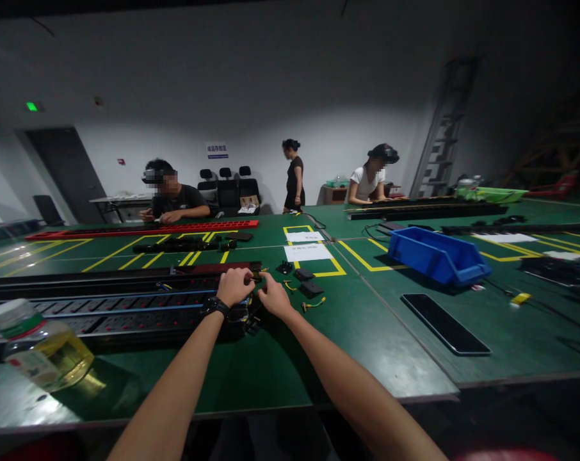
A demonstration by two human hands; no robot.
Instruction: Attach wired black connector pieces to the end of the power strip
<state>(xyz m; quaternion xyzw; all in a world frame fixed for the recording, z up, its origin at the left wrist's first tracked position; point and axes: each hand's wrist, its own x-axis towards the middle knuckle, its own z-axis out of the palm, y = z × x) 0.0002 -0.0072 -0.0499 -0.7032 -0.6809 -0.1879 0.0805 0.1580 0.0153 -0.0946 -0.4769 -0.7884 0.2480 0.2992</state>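
Black rail (194, 276): both hands (252, 291), fingers curled, touch its end.

Left hand (235, 286): fingers bent, thumb toward the right hand, dark watch (215, 307) at wrist. Right hand (273, 295): index finger extended toward the left; fingertip contact apparently close, too small to confirm. Forearms, two: bare, reaching forward from the lower edge, converging at the hands.

Head-worn camera looks forward and down, across the green table (367, 320).
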